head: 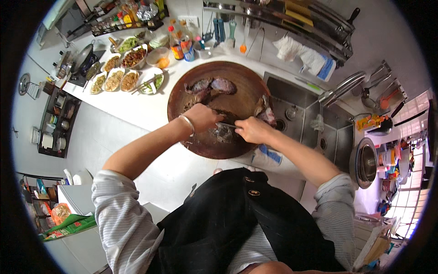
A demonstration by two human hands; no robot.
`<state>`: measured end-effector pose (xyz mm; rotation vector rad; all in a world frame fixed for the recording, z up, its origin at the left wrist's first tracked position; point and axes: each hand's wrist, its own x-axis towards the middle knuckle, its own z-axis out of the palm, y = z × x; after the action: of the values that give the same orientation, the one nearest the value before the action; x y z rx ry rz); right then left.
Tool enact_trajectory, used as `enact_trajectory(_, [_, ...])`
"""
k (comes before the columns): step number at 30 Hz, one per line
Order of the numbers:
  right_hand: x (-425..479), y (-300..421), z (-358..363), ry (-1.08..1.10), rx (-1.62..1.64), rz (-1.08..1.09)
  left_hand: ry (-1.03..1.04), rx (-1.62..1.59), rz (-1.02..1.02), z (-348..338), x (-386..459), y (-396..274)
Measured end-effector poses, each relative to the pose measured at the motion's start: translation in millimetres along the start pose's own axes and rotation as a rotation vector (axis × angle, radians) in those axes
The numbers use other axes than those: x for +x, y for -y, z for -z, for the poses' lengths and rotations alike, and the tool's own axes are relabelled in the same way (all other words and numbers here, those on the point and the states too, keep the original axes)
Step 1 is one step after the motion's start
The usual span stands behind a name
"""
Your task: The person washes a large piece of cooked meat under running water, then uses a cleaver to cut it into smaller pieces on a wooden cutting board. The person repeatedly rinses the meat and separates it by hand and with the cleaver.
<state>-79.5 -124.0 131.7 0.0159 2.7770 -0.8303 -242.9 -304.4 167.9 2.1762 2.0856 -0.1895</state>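
A large round wooden cutting board [236, 75] lies on the counter, with both my hands over its near half. My right hand [253, 130] grips one end of a thin metal tool, perhaps a knife blade seen edge-on. My left hand [204, 118] has its fingers at the tool's other end; a bangle circles that wrist. Just under the tool is a greyish wet scrap [224, 133]. Dark pieces of meat [223, 85] rest towards the back left of the board. Another dark, pinkish piece [265, 111] sits at its right edge, beside my right hand.
Dishes of chopped food [114, 80] and sauce bottles [176, 46] stand at the back left. A steel sink [291, 89] with a faucet [345, 85] adjoins the board on the right. A blue and white cloth [267, 156] lies by the board's near right edge.
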Motion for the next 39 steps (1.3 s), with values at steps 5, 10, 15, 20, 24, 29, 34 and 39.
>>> enact_trajectory(5, [-45,-26,-27,-0.237,0.192,0.022,-1.241,-0.294,0.091,8,-52,-9])
enact_trajectory(10, [-67,-24,-34,-0.521,0.367,-0.006,-0.680,-0.476,0.362,-58,-50,-9])
enact_trajectory(15, [-75,-36,-36,-0.762,0.426,-0.124,-0.330,-0.338,0.106,-80,13,0])
enact_trajectory(20, [-83,-47,-43,-0.718,0.679,-0.324,-0.342,-0.324,0.228,-94,21,-7])
enact_trajectory(24, [-86,-46,-48,-0.656,0.914,-0.408,-0.293,-0.237,0.640,-93,26,-58])
enact_trajectory(29, [-81,-43,-42,-0.667,1.082,-0.382,-0.317,-0.312,0.890,-83,56,-80])
enact_trajectory(34, [-58,-47,-33,-0.651,1.109,-0.327,-0.343,-0.480,0.933,-88,83,-84])
enact_trajectory(39, [-33,-56,-17,-0.624,1.056,-0.319,-0.634,-0.801,0.965,-101,79,-93])
